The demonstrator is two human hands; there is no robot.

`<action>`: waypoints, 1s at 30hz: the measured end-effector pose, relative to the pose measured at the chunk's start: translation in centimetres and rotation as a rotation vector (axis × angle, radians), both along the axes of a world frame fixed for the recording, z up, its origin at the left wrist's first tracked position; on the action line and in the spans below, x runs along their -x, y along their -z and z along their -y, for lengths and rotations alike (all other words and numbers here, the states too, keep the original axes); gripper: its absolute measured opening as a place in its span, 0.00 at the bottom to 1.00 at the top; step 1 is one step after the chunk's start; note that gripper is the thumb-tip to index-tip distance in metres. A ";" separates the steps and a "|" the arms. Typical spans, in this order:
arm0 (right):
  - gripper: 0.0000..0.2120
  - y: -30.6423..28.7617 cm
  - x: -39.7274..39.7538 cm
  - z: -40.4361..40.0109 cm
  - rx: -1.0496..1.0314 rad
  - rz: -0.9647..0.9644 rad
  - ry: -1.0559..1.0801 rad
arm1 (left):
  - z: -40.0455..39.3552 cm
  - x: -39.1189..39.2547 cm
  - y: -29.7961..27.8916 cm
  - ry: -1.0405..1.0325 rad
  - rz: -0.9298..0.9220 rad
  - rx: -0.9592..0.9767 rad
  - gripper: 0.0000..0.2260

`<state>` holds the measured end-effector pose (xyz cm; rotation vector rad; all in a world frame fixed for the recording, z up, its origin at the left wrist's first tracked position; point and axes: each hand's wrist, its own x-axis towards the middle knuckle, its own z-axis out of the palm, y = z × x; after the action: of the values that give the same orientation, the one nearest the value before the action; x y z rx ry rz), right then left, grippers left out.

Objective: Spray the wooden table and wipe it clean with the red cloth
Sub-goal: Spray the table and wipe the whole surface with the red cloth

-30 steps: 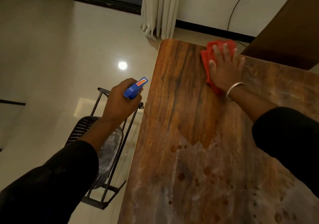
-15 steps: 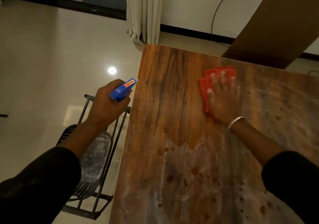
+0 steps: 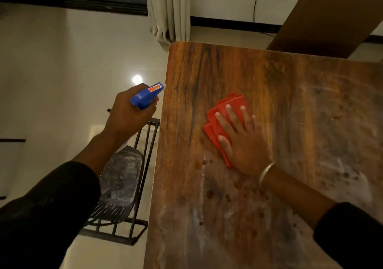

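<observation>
Left hand (image 3: 130, 117) out at the left, off the table's edge, fingers curled tight round the blue spray bottle (image 3: 147, 95), nozzle aimed in toward the wood. It sits at much the same spot beside the edge as a second ago, and no spray is showing, so the spraying looks paused for now. Below it, a black metal chair (image 3: 124, 186) stands on the pale floor, hard up against the table side.

Across onto the wooden table (image 3: 207, 65): the far end shows clean, dark grain, while the near end carries a cloudy film dotted with brown droplets. Now the red cloth (image 3: 219, 111), folded, flat on the wood at mid-table. A second ago it was up by the far edge; it has been dragged toward the person and now meets the top of the cloudy patch.

Right hand (image 3: 242, 142) lies spread open on that cloth, palm pressing down, fingers fanned, gripping nothing, a metal bangle (image 3: 266, 173) on the wrist. By my reckoning the far strip is done and the wipe is entering the dirty half, so plenty remains: the near end and the smeared right side still need passes.
</observation>
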<state>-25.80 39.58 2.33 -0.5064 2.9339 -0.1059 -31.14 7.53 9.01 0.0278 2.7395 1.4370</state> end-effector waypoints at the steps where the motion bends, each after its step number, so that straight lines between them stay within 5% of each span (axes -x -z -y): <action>1: 0.32 -0.3 0.8 -1.9 -0.014 0.025 0.040 | 0.0 -0.2 0.2 0.006 -0.005 0.018 0.08; 7: 0.32 -0.4 7.0 4.2 0.035 -0.036 0.250 | -0.4 -0.8 0.2 0.018 -0.022 0.035 0.06; 12: 0.32 0.3 2.6 12.9 0.097 -0.024 -0.017 | -0.7 -0.5 -1.7 -0.024 -0.072 0.046 0.05; 17: 0.31 0.8 -4.1 7.0 0.060 0.005 -0.358 | -0.4 -0.6 -2.9 -0.028 -0.077 0.035 0.06; 20: 0.31 0.2 -0.5 3.4 0.004 -0.007 -0.122 | -0.3 -1.1 -2.9 -0.025 -0.077 0.040 0.07; 24: 0.31 -0.7 4.4 9.7 0.068 0.004 0.106 | -1.5 -1.3 -3.4 -0.010 -0.103 0.058 0.08; 30: 0.30 -0.4 -1.9 10.0 0.070 -0.018 -0.239 | -4.7 0.2 -6.4 0.035 -0.169 0.122 0.08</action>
<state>-23.89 29.57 2.71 -0.8670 2.8679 -0.1753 -31.37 12.23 15.37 0.2008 2.9399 1.3125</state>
